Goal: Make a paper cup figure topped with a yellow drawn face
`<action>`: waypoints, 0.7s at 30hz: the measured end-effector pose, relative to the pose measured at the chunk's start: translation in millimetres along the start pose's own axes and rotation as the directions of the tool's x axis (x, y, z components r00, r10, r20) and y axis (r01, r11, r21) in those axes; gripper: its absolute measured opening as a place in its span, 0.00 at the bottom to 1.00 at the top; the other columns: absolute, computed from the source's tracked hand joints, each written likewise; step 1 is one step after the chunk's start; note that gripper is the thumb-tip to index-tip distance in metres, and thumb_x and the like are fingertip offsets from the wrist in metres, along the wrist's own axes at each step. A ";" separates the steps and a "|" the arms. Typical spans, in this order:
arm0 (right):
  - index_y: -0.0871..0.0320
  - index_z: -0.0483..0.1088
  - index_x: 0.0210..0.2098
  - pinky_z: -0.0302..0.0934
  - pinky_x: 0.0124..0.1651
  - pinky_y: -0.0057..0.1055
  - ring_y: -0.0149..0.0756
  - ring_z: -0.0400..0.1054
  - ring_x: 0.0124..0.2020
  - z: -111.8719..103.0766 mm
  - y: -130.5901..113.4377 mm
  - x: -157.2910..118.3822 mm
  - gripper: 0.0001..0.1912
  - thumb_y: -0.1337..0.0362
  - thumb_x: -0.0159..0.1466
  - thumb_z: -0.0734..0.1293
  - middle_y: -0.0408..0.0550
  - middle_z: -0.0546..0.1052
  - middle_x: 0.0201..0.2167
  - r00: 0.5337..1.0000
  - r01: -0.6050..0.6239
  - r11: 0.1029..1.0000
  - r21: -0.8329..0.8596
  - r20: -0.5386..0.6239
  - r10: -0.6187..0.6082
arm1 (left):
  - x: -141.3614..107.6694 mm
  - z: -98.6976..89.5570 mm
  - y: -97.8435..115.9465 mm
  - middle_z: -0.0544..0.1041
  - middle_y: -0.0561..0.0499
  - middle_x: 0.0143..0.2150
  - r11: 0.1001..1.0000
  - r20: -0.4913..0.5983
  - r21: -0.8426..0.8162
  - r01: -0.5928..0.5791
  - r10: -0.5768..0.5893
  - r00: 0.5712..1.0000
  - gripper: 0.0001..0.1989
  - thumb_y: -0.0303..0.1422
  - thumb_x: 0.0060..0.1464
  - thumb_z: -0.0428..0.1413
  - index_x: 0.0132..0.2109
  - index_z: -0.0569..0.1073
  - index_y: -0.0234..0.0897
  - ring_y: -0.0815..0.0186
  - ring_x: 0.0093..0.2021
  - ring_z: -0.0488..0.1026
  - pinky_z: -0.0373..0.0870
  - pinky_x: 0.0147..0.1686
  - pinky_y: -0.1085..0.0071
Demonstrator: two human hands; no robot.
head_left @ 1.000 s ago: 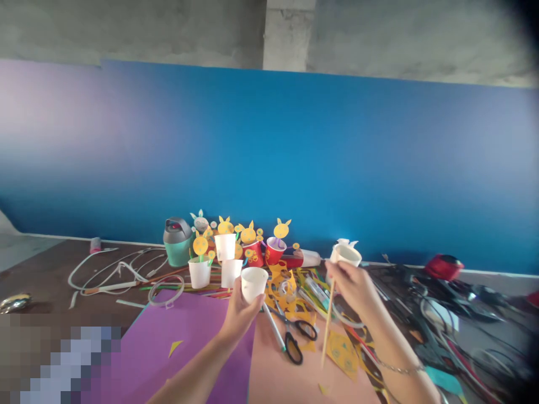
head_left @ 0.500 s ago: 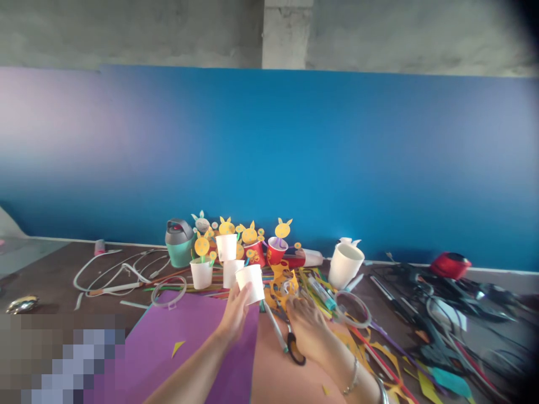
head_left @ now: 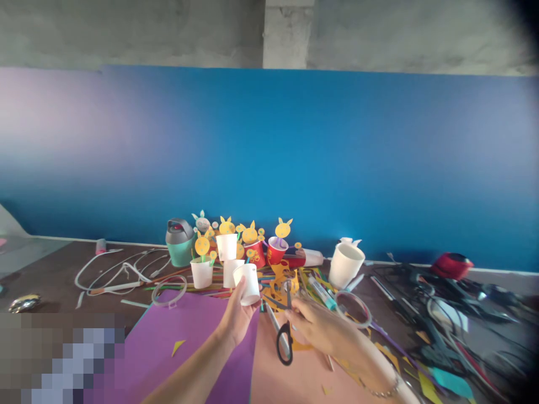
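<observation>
My left hand is closed around a white paper cup, which tilts slightly; a small dark mark shows near its rim. To its right, my right hand grips a pair of scissors near the pivot, with the black handle loop hanging toward me and the blades spread. Cut orange paper scraps lie just behind the blades. Beneath the scissors is a pale marker on the peach paper. Purple paper lies under my left forearm.
Paper cups with yellow paper animal heads stand along the blue partition. A teal lidded container is left of them. At right are a large white cup, a tape roll, and tangled cables.
My right hand has lifted the scissors from the paper and turned them. The cup in my left hand has tilted and shifted slightly left.
</observation>
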State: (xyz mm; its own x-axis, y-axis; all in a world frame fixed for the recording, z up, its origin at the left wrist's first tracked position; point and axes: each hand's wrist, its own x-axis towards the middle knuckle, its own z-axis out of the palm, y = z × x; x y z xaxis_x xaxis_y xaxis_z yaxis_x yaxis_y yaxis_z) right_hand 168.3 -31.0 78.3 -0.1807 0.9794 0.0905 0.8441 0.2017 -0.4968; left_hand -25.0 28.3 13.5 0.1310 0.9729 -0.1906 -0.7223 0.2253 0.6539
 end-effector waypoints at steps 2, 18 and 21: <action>0.55 0.66 0.27 0.53 0.32 0.29 0.33 0.70 0.32 6.6 -4.8 1.5 0.12 0.61 0.65 0.58 0.43 0.76 0.28 0.999 -0.021 1.000 -0.004 0.034 0.021 | -0.5 0.6 -1.2 0.78 0.49 0.33 1.000 0.002 0.020 -0.013 0.013 1.000 0.22 0.45 0.54 0.59 0.50 0.69 0.35 0.67 0.31 0.74 0.70 0.31 0.73; 0.57 0.66 0.22 0.43 0.27 0.28 0.31 0.65 0.25 43.9 -20.6 6.4 0.12 0.66 0.62 0.61 0.43 0.73 0.21 1.000 -0.016 0.999 -0.030 -0.009 0.016 | -0.9 5.4 -5.2 0.71 0.54 0.26 0.999 0.037 -0.012 -0.033 0.034 0.999 0.23 0.51 0.51 0.59 0.41 0.70 0.34 0.66 0.27 0.70 0.67 0.31 0.70; 0.57 0.63 0.21 0.44 0.26 0.29 0.31 0.65 0.24 43.8 -24.8 6.9 0.13 0.66 0.62 0.61 0.43 0.72 0.20 0.999 -0.045 0.999 0.003 -0.005 0.045 | 0.5 4.8 -6.1 0.71 0.54 0.27 0.999 0.008 -0.016 -0.052 0.052 0.999 0.22 0.50 0.51 0.59 0.42 0.70 0.35 0.67 0.27 0.69 0.68 0.32 0.71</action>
State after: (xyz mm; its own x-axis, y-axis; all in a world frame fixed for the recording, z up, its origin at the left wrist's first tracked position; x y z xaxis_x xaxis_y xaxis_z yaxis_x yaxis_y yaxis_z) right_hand 124.1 -29.9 53.5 -0.1401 0.9875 0.0719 0.8497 0.1572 -0.5033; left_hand -17.2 27.7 13.0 0.0984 0.9837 -0.1505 -0.7390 0.1735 0.6510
